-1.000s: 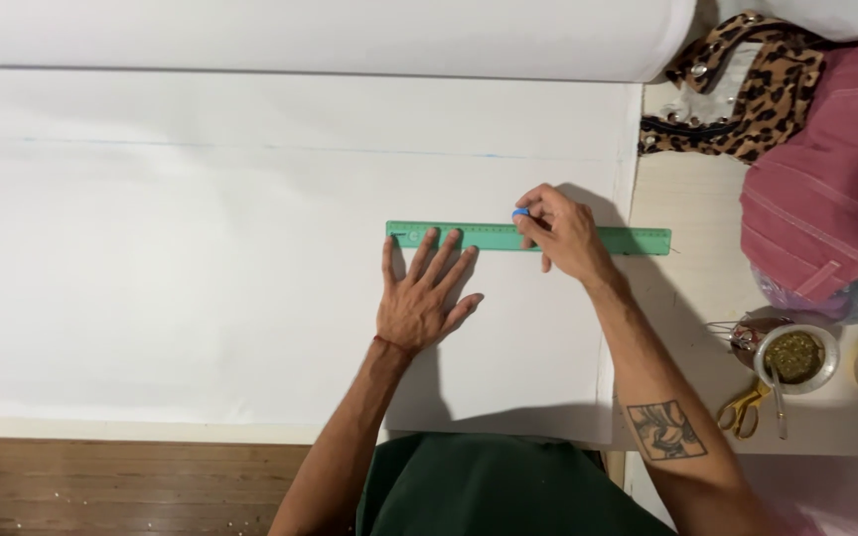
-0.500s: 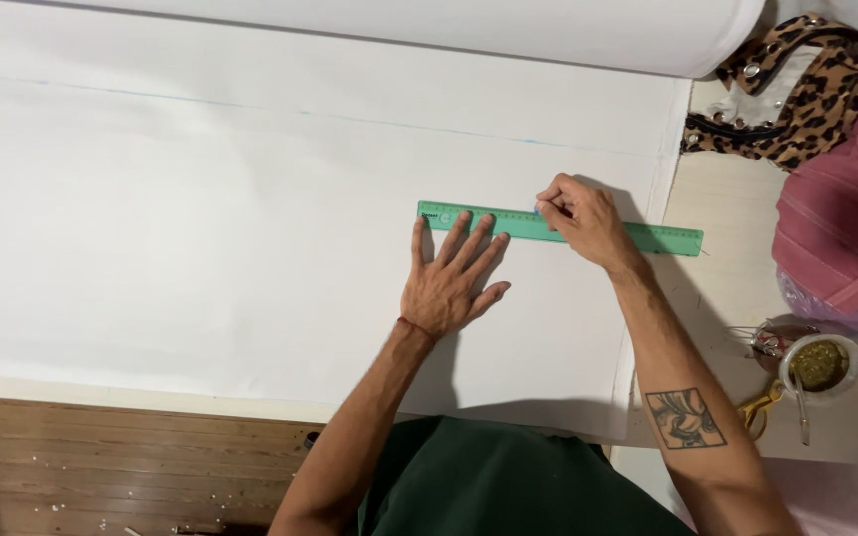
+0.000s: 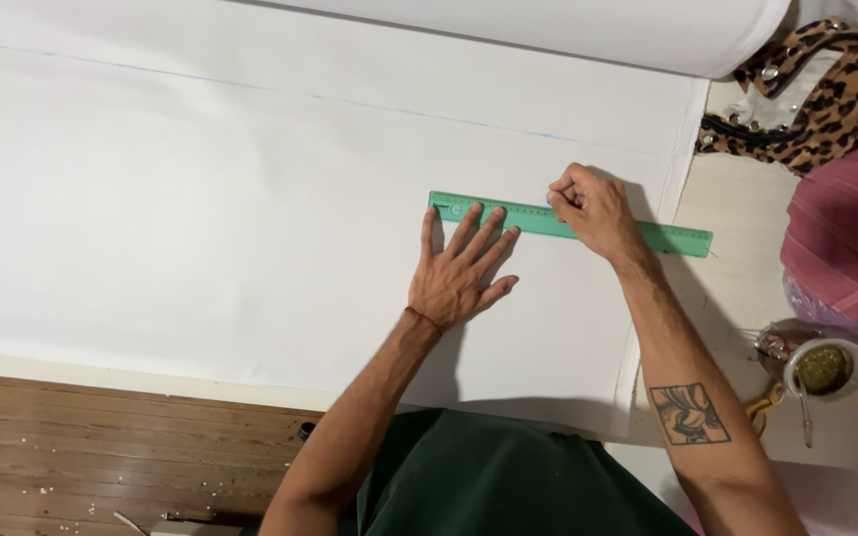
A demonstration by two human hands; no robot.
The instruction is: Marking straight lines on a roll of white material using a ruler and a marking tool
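A green ruler [image 3: 682,238] lies flat on a wide sheet of white fabric [image 3: 201,218], near the fabric's right edge. My left hand [image 3: 461,273] rests spread out on the fabric, its fingertips pressing the ruler's left part. My right hand [image 3: 593,208] is closed on a small marking tool whose tip meets the ruler's upper edge; most of the tool is hidden in the fist. A faint blue line [image 3: 369,104] runs across the fabric above the ruler.
The fabric roll [image 3: 568,30] lies along the far edge. Right of the fabric are a leopard-print bag [image 3: 826,99], a pink bundle [image 3: 846,228], a cup with a metal straw [image 3: 821,369] and yellow-handled scissors [image 3: 762,402]. Wooden floor [image 3: 101,447] shows below.
The view has drifted so everything sits further right and lower. My right hand stays closed at the ruler's top edge and my left hand keeps pressing the ruler.
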